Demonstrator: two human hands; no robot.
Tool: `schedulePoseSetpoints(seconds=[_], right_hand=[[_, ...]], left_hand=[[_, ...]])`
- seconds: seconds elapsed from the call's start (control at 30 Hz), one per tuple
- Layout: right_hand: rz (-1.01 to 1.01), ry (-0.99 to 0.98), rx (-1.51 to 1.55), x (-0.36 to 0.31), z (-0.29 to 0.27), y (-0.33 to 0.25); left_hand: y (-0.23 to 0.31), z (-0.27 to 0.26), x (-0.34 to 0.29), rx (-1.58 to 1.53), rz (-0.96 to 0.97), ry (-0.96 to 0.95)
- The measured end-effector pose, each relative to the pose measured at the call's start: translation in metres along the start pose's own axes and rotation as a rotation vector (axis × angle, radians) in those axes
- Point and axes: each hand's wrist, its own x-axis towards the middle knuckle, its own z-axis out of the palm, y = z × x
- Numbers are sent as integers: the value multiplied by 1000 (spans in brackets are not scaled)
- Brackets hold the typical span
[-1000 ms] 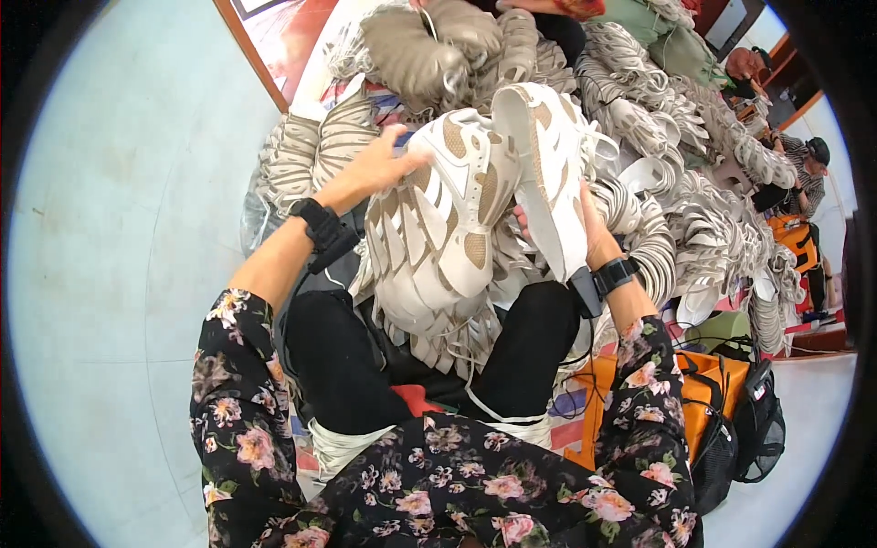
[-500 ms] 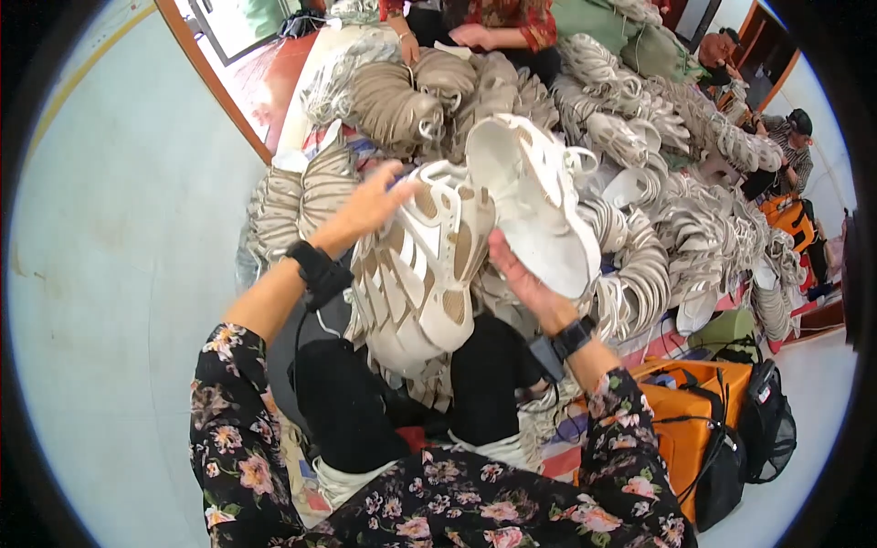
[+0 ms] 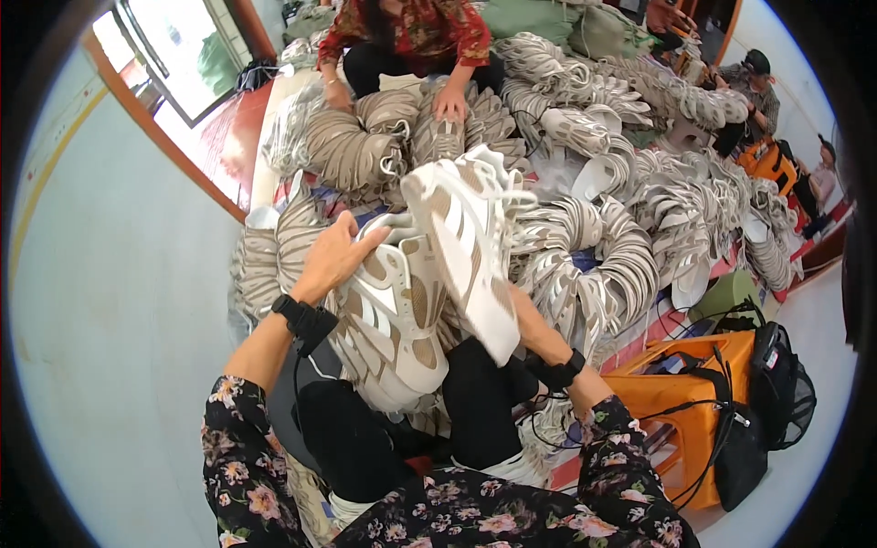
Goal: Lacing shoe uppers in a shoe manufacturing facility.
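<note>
A single white-and-tan shoe upper (image 3: pixel 468 247) with white laces is held up in front of me, its outer side turned toward me. My right hand (image 3: pixel 528 321) grips it from behind on the right; the upper hides most of the fingers. To its left, a nested stack of matching shoe uppers (image 3: pixel 384 315) leans above my knees. My left hand (image 3: pixel 336 256) is at the top left of this stack, fingers apart, with a fingertip by the front upper's collar. The held upper overlaps the stack's right edge.
Rows of nested uppers (image 3: pixel 361 146) cover the floor sheet ahead. Across them a person in a red patterned top (image 3: pixel 416 41) handles uppers. At right are an orange plastic stool (image 3: pixel 671 384), cables and a black mesh bag (image 3: pixel 787 388). A pale wall (image 3: pixel 119 320) stands left.
The single upper has turned from its hollow inner side to its outer side and moved left and down, closer to the stack. My left hand has shifted slightly left and down. The view has tilted up.
</note>
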Motion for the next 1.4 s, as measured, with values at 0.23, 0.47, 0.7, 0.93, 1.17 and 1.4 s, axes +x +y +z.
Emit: schedulePoseSetpoints(seconds=[0.23,0.47,0.7,0.93,1.17,1.4], right_hand=[[164,56,303,33,-63,-60],[-20,56,-504,22,-10,-122],[26,348,-68,10,-31,-60],[353,302,117,17,-60,30],[464,221,-226,-12,-72,19],[381,61,-466,-23,-104,-48]], left_hand=[[-5,8,-8,-490,48,-224],[3,-2,-36,-533,67,-326],[1,8,-76,-628,20,-399],[-1,15,-84,-599,73,-482],[-6,15,-64,-690,3,-456],[-13,20,-69,-615,102,-496]])
